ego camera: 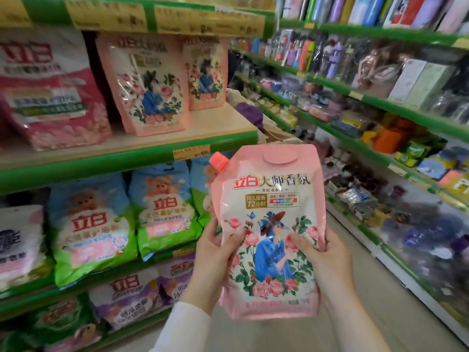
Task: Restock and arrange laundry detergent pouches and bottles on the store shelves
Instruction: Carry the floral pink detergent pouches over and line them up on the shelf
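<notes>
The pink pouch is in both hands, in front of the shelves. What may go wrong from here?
1. The left hand and right hand grip only the lower half of the pink pouch, so its top may flop or it may slip while lifted.
2. The bare spot on the shelf lies at its end, beside the standing pouches; a soft pouch placed there might topple off or knock them over.

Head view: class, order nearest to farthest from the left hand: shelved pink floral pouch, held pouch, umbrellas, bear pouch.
1. Held pouch, in the left hand.
2. Bear pouch, shelf alongside.
3. Shelved pink floral pouch, upper shelf.
4. Umbrellas, top right.
</notes>
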`<move>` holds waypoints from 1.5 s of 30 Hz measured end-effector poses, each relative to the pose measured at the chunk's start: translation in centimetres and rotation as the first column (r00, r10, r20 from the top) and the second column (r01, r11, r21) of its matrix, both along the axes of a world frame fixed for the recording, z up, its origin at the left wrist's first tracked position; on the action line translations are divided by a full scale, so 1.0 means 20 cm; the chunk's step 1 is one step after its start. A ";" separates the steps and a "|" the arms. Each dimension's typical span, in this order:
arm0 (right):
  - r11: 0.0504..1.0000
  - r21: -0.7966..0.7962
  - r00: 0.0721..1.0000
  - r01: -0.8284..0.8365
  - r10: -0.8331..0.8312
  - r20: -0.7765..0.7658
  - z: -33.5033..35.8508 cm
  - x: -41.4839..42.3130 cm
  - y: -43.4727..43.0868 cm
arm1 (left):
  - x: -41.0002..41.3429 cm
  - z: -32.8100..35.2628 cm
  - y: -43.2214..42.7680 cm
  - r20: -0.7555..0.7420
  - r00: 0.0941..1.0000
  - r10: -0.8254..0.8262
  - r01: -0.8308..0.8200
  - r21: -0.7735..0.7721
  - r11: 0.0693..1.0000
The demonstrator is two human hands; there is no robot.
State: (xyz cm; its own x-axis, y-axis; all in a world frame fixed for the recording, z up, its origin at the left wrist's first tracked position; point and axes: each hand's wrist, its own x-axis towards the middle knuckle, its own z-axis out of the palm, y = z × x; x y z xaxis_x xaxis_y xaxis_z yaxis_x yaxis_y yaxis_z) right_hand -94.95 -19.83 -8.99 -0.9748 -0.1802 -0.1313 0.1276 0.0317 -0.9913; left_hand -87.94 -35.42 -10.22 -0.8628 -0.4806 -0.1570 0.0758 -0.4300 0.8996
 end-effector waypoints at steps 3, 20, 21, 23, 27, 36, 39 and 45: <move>0.998 0.016 0.997 -0.067 0.068 -0.024 0.03 -0.17 -0.05 | -0.12 0.04 -0.02 0.003 0.998 0.066 -0.066 -0.003 0.998; 0.945 -0.048 0.941 -0.322 0.315 -0.121 0.44 -1.13 -0.65 | -0.88 0.45 -0.53 -0.056 0.950 0.307 -0.310 -0.069 0.948; 0.944 -0.046 0.939 -0.326 0.318 -0.128 0.47 -1.18 -0.69 | -0.93 0.48 -0.57 -0.066 0.949 0.309 -0.313 -0.066 0.948; 0.941 -0.046 0.934 -0.336 0.327 -0.145 0.52 -1.28 -0.77 | -1.03 0.54 -0.64 -0.078 0.947 0.311 -0.315 -0.039 0.948; 0.939 -0.028 0.926 -0.342 0.332 -0.178 0.59 -1.51 -0.95 | -1.24 0.62 -0.80 0.013 0.941 0.338 -0.338 -0.034 0.941; 0.901 -0.147 0.902 -0.407 0.371 -0.221 0.55 -1.86 -1.26 | -1.60 0.57 -1.09 -0.103 0.901 0.421 -0.432 -0.278 0.858; 0.866 -0.210 0.869 -0.454 0.378 -0.319 0.47 -1.92 -1.35 | -1.65 0.51 -1.16 -0.215 0.872 0.439 -0.488 -0.328 0.809; 0.844 -0.269 0.838 -0.464 0.320 -0.443 0.34 -2.01 -1.49 | -1.72 0.43 -1.24 -0.383 0.796 0.468 -0.604 -0.464 0.648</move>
